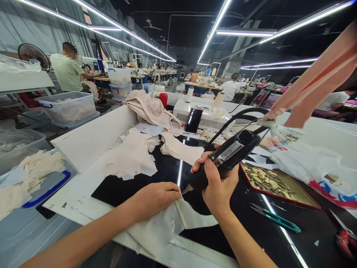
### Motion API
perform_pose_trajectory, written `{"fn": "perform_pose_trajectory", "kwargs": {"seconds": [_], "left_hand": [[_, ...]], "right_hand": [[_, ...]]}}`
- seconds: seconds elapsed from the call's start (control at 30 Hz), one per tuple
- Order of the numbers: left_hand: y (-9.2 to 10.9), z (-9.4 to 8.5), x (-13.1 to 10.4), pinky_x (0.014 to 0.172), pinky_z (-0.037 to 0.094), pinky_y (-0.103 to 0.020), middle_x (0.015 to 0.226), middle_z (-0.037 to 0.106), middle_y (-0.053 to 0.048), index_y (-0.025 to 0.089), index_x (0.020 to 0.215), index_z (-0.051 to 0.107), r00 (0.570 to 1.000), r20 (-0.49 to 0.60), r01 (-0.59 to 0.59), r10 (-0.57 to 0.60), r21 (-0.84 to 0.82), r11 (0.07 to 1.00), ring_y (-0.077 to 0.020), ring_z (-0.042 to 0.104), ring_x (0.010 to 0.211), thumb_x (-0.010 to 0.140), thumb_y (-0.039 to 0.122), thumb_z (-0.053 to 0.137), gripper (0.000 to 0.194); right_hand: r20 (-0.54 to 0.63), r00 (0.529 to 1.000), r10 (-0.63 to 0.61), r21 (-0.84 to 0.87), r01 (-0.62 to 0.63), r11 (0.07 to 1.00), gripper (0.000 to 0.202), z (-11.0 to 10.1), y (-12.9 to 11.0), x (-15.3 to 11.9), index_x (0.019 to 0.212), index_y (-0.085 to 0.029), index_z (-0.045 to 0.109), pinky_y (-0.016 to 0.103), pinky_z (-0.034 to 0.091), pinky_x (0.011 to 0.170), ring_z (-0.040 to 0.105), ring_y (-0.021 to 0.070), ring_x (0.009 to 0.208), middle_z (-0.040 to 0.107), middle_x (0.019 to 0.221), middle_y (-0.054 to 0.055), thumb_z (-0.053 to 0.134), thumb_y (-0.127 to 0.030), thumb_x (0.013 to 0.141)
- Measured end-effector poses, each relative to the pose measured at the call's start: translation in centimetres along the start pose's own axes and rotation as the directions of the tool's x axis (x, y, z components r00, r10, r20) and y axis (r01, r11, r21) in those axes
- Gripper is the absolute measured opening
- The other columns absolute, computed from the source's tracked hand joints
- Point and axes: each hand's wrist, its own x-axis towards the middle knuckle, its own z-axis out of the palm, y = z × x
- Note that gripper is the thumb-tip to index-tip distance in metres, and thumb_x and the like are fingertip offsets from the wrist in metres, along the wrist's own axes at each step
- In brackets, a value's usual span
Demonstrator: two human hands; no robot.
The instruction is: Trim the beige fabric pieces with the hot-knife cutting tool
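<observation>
My right hand [220, 186] is wrapped round a black handheld tool [232, 152] with a metal plate on its side and a cord at its far end. The tool is tilted above the black tabletop [237, 230]. To its left, my left hand [157, 199] is closed on a pale sheet of fabric [164, 227] that hangs over the table's near edge. A narrow pale strip runs along the sheet below the fingers. The tool's near end hangs close to the sheet's far edge; whether they touch cannot be told.
Cut fabric pieces [134, 152] lie behind my left hand. On the right are a tray [304, 197] of small items, teal snips [279, 219] and red-handled scissors [344, 238]. Peach straps [315, 82] hang above. Behind stand a phone [193, 120] and a white machine [178, 109].
</observation>
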Motion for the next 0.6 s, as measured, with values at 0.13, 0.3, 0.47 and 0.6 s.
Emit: {"fn": "perform_pose_trajectory", "kwargs": {"seconds": [0.13,0.3,0.47,0.6], "left_hand": [[0.1,-0.2,0.0,0.092,0.058,-0.025,0.127,0.07,-0.005,0.02,0.119,0.07,1.0,0.005,0.027,-0.027,-0.038,0.999,-0.017,0.071,0.107,0.11,0.015,0.05,0.023],[0.2,-0.3,0.0,0.093,0.056,-0.025,0.128,0.07,-0.005,0.02,0.119,0.071,0.999,0.009,0.033,-0.033,-0.072,0.997,-0.0171,0.071,0.109,0.11,0.016,0.051,0.023],[0.0,-0.3,0.0,0.096,0.056,-0.026,0.129,0.07,-0.007,0.02,0.122,0.071,1.0,0.011,0.022,-0.021,-0.073,0.997,-0.0177,0.07,0.111,0.111,0.018,0.048,0.026],[-0.3,-0.4,-0.1,0.098,0.057,-0.027,0.131,0.069,-0.006,0.02,0.123,0.071,1.0,0.012,0.011,-0.01,-0.046,0.999,-0.018,0.07,0.113,0.111,0.018,0.048,0.026]], "right_hand": [[-0.037,0.999,0.013,0.03,-0.011,0.999,0.038,-0.4,-0.7,-0.1,0.119,-0.028,0.055,0.033,0.055,0.06,0.063,0.014,0.06,0.064,0.081,-0.006,0.077,-0.033,0.089],[-0.015,1.0,0.019,0.033,-0.019,0.999,0.037,-0.8,-0.9,-0.8,0.118,-0.027,0.055,0.033,0.055,0.06,0.062,0.014,0.06,0.065,0.081,-0.006,0.077,-0.033,0.089],[0.009,1.0,-0.001,0.016,0.001,1.0,0.033,-0.7,-0.6,-1.2,0.119,-0.028,0.055,0.032,0.054,0.061,0.063,0.0133,0.06,0.065,0.083,-0.006,0.075,-0.03,0.093],[0.021,1.0,-0.013,0.026,0.013,1.0,0.03,-0.7,-1.0,-0.9,0.117,-0.028,0.056,0.031,0.053,0.059,0.064,0.0135,0.062,0.065,0.083,-0.006,0.074,-0.029,0.093]]}}
